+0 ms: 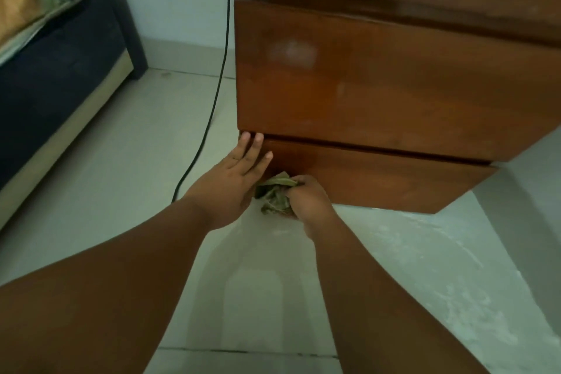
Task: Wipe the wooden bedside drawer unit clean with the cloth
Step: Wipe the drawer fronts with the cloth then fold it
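I see my right hand (pixel 305 199) clenched around the crumpled green cloth (pixel 274 193), knuckles up, pressing it to the lowest front panel of the wooden drawer unit (pixel 379 85) near its left end, just above the floor (pixel 121 146). My left hand (pixel 235 174) is released, fingers straight and flat against the unit's lower left corner. Both forearms reach forward from the near edge. A black cable (pixel 218 70) hangs left of the unit.
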